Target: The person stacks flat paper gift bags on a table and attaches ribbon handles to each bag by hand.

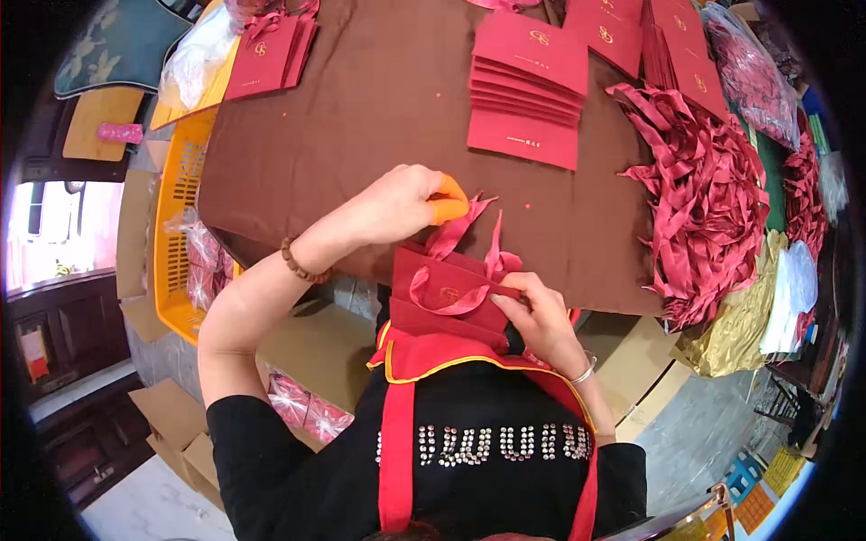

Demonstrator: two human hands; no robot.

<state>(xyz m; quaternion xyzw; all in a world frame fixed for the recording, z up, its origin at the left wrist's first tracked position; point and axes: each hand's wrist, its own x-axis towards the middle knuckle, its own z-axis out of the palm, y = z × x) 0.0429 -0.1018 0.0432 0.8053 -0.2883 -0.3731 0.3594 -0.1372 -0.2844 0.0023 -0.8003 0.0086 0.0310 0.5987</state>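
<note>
A small red gift bag [437, 317] with a gold emblem rests against my front at the table edge, its mouth facing up. A pink-red ribbon handle [460, 307] loops across its face, and loose ribbon ends stick up above it. My left hand [410, 203], with orange covers on two fingers, is closed in a pinch on a ribbon [458, 227] above the bag's far side. My right hand [541, 317] grips the bag's right edge between thumb and fingers. Part of the bag's bottom is hidden at my apron [442, 356].
On the brown-covered table [361, 117] lie a fanned stack of red bags [528, 86] and a big heap of ribbons [699, 198]. Finished-looking bags with ribbons [271, 54] stand at the far left. A yellow basket [171, 234] and cardboard boxes [176, 415] are at my left.
</note>
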